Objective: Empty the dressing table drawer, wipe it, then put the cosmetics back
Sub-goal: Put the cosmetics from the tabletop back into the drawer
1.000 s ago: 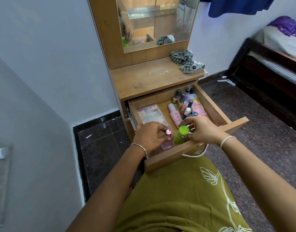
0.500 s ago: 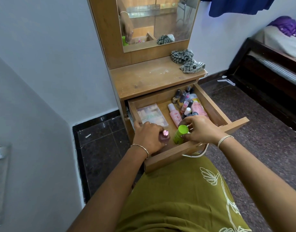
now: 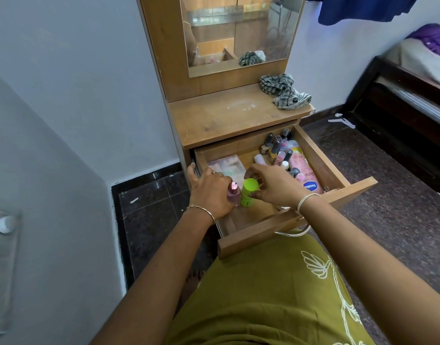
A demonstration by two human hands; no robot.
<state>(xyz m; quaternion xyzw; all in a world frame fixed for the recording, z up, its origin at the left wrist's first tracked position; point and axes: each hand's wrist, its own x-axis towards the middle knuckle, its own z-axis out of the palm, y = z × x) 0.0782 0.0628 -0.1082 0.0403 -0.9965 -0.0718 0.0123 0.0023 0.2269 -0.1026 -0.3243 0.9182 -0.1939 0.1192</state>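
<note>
Drawer (image 3: pixel 263 235) holds cosmetics (image 3: pixel 301 165); left hand (image 3: pixel 211 192) grips pink bottle (image 3: pixel 233 193), right hand (image 3: pixel 273 188) grips green tube (image 3: pixel 248 194).

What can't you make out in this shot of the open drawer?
Head view:
- Small pink glass bottle: body mostly hidden inside the gripping left hand.
- Flat clear plastic box: near end covered by both hands, contents blurred.
- Bright green cylindrical bottle: far side hidden by the right hand holding it.
- Dark-capped nail polish bottles: labels too small.
</note>
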